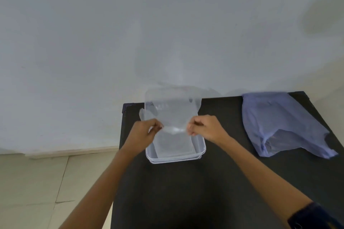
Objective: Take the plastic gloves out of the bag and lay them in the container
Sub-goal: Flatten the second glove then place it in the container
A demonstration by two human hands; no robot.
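1. Glove point(172, 115), clear plastic, hung over the container point(202, 147); our left hand point(144, 132) and right hand point(206, 128) each pinched a cuff corner, w/ other fingers curled.
2. Risk: film so light it could drift past the container rim onto the table point(219, 182).
3. Could crumple, not lie flat, on sheets already inside.
4. Bag point(279, 122) lay right of container; any gloves left inside: can't tell.

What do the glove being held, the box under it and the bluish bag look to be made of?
Glove: thin clear plastic film, glossy; the box shows through it. Container: stiffer clear plastic, likely moulded, with a ridged rim. Bag: thin pale blue plastic film, crumpled, faintly see-through. Table: matte black; material unclear.
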